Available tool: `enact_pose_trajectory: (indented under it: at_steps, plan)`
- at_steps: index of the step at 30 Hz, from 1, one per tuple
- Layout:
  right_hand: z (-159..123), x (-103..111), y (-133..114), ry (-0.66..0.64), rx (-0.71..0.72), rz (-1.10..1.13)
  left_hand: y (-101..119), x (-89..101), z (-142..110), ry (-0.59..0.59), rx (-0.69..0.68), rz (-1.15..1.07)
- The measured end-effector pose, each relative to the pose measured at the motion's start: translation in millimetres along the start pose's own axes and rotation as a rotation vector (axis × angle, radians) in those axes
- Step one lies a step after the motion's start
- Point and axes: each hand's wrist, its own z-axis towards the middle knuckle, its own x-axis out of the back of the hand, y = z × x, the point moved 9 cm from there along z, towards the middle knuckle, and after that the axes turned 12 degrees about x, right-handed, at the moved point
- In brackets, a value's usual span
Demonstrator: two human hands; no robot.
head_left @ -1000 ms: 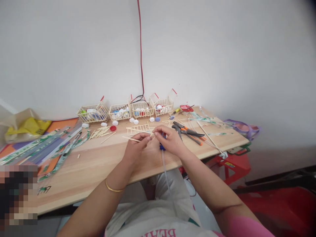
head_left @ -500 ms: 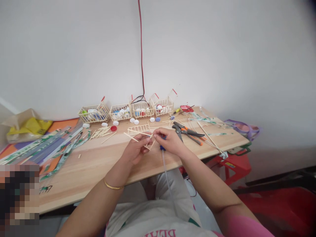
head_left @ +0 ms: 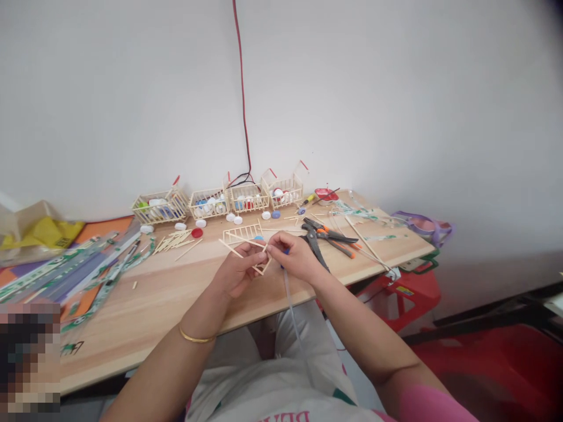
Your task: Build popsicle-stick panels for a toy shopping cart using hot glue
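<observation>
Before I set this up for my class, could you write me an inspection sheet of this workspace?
Surface: pale wooden tabletop, items mostly along its back and sides.
Job's things: small stick frame, held; ladder-like stick panel beyond it; loose sticks to the left; four stick carts at the back, with small coloured pieces inside.
Clutter: black-and-orange hand tools, right; printed plastic packaging, left.
Grips: left hand holds the stick frame; right hand pinches its corner, contact partly hidden.
Cables: red cable hanging down the wall behind the carts.
Surroundings: apparently a red plastic stool, right.
</observation>
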Motion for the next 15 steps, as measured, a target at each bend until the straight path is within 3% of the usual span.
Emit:
enact_pose_trajectory:
  at_steps: [6,10,13,15]
  plan:
    - [-3.0,-4.2,0.2,0.068,0.016,-0.057,-0.1,4.9,2.3,0.075,-0.006,-0.001]
    - [-4.5,-2.8,-4.2,0.029,0.078,-0.093,1.8,13.5,3.5,0.142,-0.023,-0.005]
    - [-12.7,23.4,-0.5,-0.013,0.109,-0.291,3.4,19.6,3.2,0.170,-0.037,-0.036]
    - [-22.2,50.9,15.7,-0.051,0.017,-0.520,3.2,20.9,3.3,0.176,-0.038,-0.052]
